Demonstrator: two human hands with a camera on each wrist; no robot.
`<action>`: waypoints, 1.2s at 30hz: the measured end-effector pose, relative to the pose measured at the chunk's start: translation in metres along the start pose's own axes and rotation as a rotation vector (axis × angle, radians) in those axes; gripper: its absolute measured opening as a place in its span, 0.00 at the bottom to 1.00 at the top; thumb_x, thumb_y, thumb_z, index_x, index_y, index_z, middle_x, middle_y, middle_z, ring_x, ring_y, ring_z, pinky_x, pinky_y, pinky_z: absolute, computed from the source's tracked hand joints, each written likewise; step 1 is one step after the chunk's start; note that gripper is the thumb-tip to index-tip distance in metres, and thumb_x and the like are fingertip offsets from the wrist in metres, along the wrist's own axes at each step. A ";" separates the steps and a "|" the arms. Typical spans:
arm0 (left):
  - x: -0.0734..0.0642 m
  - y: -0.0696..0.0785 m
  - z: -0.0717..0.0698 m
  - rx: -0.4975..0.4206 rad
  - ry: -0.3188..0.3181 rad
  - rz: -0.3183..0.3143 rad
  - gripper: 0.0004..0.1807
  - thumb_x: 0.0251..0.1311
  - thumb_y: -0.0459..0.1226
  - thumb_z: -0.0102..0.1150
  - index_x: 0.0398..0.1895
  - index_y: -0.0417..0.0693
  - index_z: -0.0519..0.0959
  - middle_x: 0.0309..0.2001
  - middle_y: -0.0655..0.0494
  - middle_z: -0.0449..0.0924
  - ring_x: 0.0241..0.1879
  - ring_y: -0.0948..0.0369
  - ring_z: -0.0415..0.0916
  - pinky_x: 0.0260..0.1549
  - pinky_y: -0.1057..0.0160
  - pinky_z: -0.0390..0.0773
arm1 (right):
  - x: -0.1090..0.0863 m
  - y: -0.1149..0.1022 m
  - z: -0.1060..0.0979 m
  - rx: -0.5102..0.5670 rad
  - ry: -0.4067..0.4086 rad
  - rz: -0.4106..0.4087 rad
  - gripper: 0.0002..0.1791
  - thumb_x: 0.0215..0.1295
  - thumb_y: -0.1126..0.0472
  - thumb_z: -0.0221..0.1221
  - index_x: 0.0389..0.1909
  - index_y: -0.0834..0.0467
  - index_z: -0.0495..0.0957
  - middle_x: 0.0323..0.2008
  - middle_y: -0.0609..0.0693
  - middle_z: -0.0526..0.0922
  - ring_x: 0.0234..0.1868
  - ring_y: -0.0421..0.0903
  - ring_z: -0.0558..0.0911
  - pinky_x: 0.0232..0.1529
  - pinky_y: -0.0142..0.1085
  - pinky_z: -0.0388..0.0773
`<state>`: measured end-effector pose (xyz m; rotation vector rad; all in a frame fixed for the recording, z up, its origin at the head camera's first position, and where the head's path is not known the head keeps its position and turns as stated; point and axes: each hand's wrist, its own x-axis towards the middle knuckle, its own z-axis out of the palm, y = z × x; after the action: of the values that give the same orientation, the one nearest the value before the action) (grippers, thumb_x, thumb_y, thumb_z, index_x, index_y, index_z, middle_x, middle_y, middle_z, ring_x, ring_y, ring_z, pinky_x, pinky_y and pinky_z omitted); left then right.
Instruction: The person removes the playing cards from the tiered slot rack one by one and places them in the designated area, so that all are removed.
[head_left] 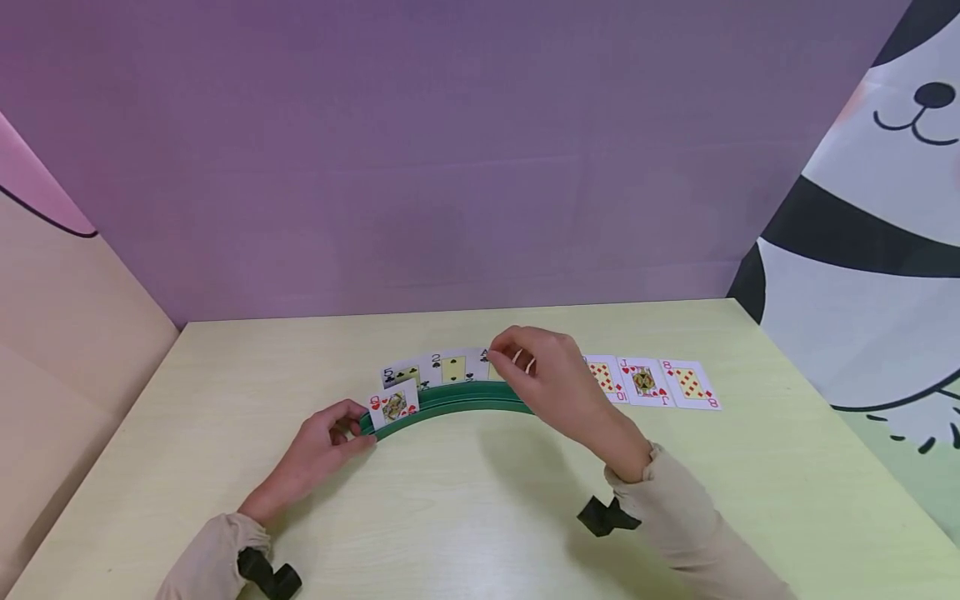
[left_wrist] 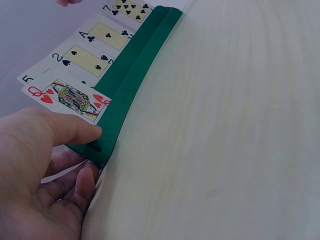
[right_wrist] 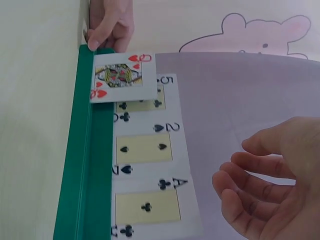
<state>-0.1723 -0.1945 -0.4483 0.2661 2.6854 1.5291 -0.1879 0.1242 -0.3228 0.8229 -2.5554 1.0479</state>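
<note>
A curved green card holder (head_left: 472, 398) lies on the table, and my left hand (head_left: 326, 442) grips its left end between thumb and fingers. Beside the thumb, a queen of hearts (left_wrist: 70, 96) stands in the holder's slot, leaning back. Along the holder's far side runs a row of cards: a five of clubs (head_left: 401, 375), a two of spades (right_wrist: 145, 147), an ace of clubs (right_wrist: 150, 207) and a seven of clubs (left_wrist: 131, 10). My right hand (head_left: 551, 387) hovers over the row near the ace, fingers loosely bent with nothing between them, as the right wrist view shows (right_wrist: 270, 180).
To the right on the pale table (head_left: 450, 517), the row goes on with a ten of diamonds (head_left: 606, 379), a jack of hearts (head_left: 643, 382) and an eight of diamonds (head_left: 690, 384). A purple backdrop (head_left: 450, 167) rises at the table's far edge.
</note>
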 end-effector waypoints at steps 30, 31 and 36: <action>-0.003 0.001 -0.002 -0.008 -0.009 0.007 0.17 0.59 0.33 0.68 0.50 0.39 0.77 0.36 0.52 0.76 0.31 0.59 0.69 0.31 0.68 0.69 | 0.029 -0.034 0.057 0.020 -0.132 -0.074 0.06 0.70 0.61 0.59 0.42 0.56 0.83 0.35 0.42 0.82 0.31 0.37 0.76 0.33 0.31 0.75; -0.002 0.001 -0.001 -0.007 -0.009 0.006 0.17 0.59 0.33 0.68 0.49 0.39 0.77 0.36 0.52 0.76 0.31 0.58 0.69 0.31 0.68 0.69 | 0.030 -0.035 0.059 0.020 -0.137 -0.077 0.06 0.70 0.61 0.59 0.42 0.56 0.84 0.36 0.42 0.83 0.31 0.36 0.76 0.33 0.31 0.75; 0.000 -0.002 -0.001 0.009 -0.004 0.012 0.15 0.59 0.32 0.68 0.48 0.41 0.77 0.35 0.52 0.76 0.31 0.58 0.70 0.32 0.68 0.71 | 0.032 -0.037 0.067 0.022 -0.170 -0.086 0.08 0.71 0.60 0.59 0.44 0.55 0.84 0.40 0.43 0.84 0.31 0.35 0.76 0.33 0.30 0.76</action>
<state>-0.1728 -0.1958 -0.4495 0.2851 2.6933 1.5188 -0.1937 0.0424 -0.3352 1.0598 -2.6237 1.0215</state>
